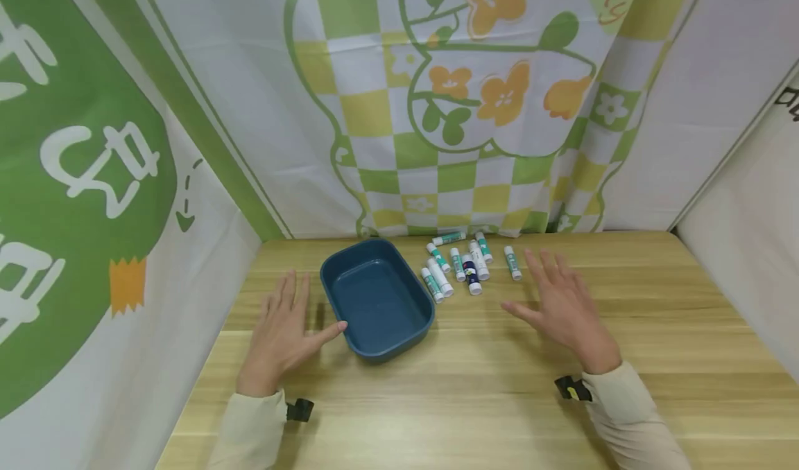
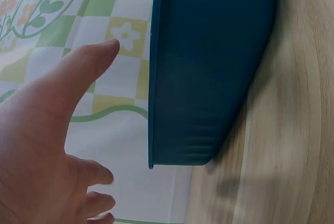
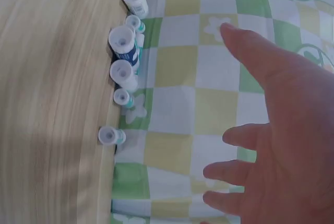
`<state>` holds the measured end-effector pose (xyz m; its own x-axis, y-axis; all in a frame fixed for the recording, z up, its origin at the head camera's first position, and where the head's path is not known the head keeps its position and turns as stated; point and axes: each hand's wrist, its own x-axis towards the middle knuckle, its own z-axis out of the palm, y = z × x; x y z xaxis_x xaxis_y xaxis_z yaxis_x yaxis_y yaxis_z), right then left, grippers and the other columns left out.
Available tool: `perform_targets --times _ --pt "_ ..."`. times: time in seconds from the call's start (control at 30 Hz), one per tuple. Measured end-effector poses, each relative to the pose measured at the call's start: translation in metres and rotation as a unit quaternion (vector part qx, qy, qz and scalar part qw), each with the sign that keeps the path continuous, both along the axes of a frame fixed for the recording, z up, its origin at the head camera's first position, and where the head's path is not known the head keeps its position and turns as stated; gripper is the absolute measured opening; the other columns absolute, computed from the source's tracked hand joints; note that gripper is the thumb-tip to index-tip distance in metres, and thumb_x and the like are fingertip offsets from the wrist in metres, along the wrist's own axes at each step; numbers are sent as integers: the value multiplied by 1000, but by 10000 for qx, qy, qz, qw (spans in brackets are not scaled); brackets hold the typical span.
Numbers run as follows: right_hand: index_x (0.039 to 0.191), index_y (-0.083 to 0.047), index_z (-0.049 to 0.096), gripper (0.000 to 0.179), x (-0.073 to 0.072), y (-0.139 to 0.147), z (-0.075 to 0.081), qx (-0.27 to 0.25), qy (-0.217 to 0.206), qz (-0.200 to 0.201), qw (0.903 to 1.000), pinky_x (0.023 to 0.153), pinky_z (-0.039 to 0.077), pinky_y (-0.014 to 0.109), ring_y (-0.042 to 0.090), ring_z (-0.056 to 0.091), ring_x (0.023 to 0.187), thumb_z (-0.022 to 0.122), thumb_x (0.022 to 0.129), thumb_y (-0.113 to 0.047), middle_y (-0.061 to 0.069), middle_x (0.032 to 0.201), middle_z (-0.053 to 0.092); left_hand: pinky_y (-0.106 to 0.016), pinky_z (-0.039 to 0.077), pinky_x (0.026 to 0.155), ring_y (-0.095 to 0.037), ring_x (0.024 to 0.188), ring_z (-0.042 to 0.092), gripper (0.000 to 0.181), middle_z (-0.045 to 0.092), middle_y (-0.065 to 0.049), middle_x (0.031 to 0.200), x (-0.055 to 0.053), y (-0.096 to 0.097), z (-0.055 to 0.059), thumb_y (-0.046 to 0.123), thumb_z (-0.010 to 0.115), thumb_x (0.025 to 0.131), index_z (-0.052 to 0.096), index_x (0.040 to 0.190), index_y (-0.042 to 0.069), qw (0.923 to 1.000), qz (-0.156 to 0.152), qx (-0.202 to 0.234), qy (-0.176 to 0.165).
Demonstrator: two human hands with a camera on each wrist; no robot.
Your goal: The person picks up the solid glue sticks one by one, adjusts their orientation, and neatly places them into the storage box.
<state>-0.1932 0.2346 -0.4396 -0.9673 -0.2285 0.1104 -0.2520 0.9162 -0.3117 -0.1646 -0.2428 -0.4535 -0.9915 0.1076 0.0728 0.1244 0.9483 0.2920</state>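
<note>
Nine small cylindrical tubes (image 1: 458,265): white plastic, six with teal bands, one with a navy band, two mostly white; all lie on their sides, to the left of the right hand and beyond and to the right of the left hand.
Left hand (image 1: 279,335): released, fingers stretched forward, thumb pointing sideways towards the tray; the left wrist view shows a gap between thumb and tray.
Deep dark-blue rectangular tray (image 1: 381,303): rounded corners, smooth sides, just to the right of the left hand, well to the left of the right hand.
Right hand (image 1: 564,310): released, fingers spread forward, thumb reaching out to the left.
Lone teal-banded tube (image 1: 512,263): just left of the right hand's fingertips, apart from the other eight.
Cluster of eight: farther left of the right hand, between it and the tray, its nearest tubes close by the tray's right side.
Pale wood-grained surface (image 1: 449,394): below both hands, carrying tray and tubes.
White cloth with green and yellow checks (image 1: 406,172): hanging beyond both hands, printed with orange flowers.
Cream sleeves (image 1: 250,421): behind each hand, black wrist fittings (image 1: 300,410) beside the cuffs.
</note>
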Motion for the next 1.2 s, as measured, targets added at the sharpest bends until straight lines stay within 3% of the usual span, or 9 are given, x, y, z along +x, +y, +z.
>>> perform_targets --times 0.17,0.27,0.43,0.6,0.7,0.83,1.07,1.2 --pt "170 -7 16 104 -6 -8 1 -105 82 375 9992 126 18 74 56 21 158 64 98 -66 30 172 22 -66 12 132 -48 164 7 115 3 -27 176 1 3 -2 76 53 97 12 167 -7 9992 -103 349 -161" --pt "169 -4 21 99 -9 -14 5 -208 241 558 9979 125 28 70 55 33 153 67 99 -58 31 168 32 -67 24 129 -51 160 22 101 22 -31 172 -1 5 0 64 56 102 25 163 -11 9969 -157 749 -161" --pt "160 2 40 85 -16 -33 15 -533 241 891 9943 117 43 67 52 52 141 71 100 -49 32 155 51 -61 51 109 -44 132 58 66 58 -28 143 -7 11 7 44 63 105 53 144 -10 9903 -61 1365 -240" --pt "141 5 61 61 -22 -59 20 -869 79 1374 9867 98 59 54 38 72 114 73 101 -39 23 131 71 -50 59 92 -33 107 71 48 72 -21 117 -13 15 10 38 64 104 67 123 -6 9867 227 1590 -268" --pt "130 4 68 47 -24 -75 19 -1065 14 1618 9811 85 63 44 25 73 96 73 101 -33 15 109 75 -42 60 82 -26 92 73 40 77 -16 102 -16 18 8 35 66 102 71 111 -3 9846 480 1663 -263" --pt "122 3 71 38 -23 -95 13 -1378 -109 1574 9778 73 61 32 10 68 76 74 100 -28 4 87 74 -32 54 68 -20 77 67 34 76 -10 87 -17 24 3 33 67 100 74 98 0 9828 646 1709 -279" --pt "102 3 76 29 -20 -125 -2 -1537 74 1227 9804 63 55 26 5 60 64 76 98 -26 3 75 73 -28 47 63 -17 70 61 31 70 -5 79 -18 29 -5 33 67 100 73 89 5 9818 723 1730 -294" --pt "96 0 78 25 -21 -138 -9 -1656 114 1046 9806 61 53 26 6 60 62 78 96 -26 2 75 73 -25 38 56 -13 59 50 35 57 2 64 -17 28 -7 29 67 101 65 72 10 9795 707 1864 -288"
